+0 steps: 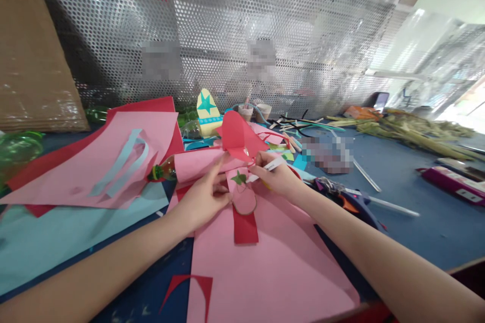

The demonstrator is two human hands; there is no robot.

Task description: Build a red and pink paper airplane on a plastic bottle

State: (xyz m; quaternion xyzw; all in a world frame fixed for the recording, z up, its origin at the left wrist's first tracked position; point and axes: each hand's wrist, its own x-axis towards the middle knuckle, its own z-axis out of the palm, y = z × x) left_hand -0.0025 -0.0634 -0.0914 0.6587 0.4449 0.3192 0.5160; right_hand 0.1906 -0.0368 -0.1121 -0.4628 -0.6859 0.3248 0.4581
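Observation:
A plastic bottle wrapped in pink paper lies on its side, its green cap to the left. My left hand is closed over its right end, the index finger stretched along the paper. Pinched in my right hand is a slim white strip with dark print. Both hands meet just below an upright red paper piece. Between them lies a pink rounded paper piece with a green leaf-like shape, over a red paper strip. My right fingertips are partly hidden.
A large pink sheet covers the near table. Pink, red and light blue paper lies left. A glue gun and clear glue sticks lie right. A bottle with a yellow fin stands behind; a purple box is far right.

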